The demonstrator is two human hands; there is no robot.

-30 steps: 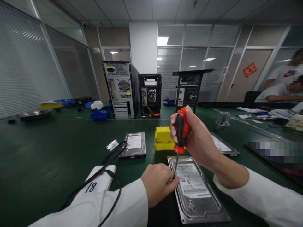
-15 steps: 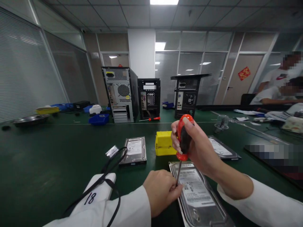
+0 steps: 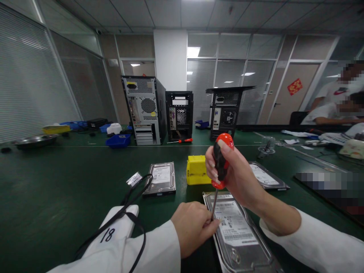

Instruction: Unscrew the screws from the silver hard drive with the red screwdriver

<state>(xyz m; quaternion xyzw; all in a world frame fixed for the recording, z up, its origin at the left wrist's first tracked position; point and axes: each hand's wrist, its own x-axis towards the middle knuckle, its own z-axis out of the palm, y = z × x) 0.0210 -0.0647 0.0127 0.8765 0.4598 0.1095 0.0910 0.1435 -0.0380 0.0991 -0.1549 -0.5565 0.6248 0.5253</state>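
Note:
My right hand (image 3: 231,167) is wrapped round the red-and-black handle of a screwdriver (image 3: 224,161), thumb along its top. The shaft slants down to the left edge of a silver hard drive (image 3: 239,242), which lies label up on the table. My left hand (image 3: 195,227) is curled beside that edge, with thumb and forefinger closed round the lower end of the shaft. The screwdriver's tip is hidden between those fingers. Just behind the drive stands a yellow box (image 3: 196,170), partly covered by my right hand.
Two more hard drives lie at left (image 3: 161,178) and right (image 3: 265,176). A white power bank-like block (image 3: 113,227) marked 18, with a black cable, sits by my left sleeve. Computer cases (image 3: 143,110) and another screwdriver (image 3: 184,140) are farther back. People (image 3: 332,106) sit at right.
The screwdriver handle has turned in my right hand: its black patch now faces further left. My left hand and the hard drive stay in place; the view has shifted slightly.

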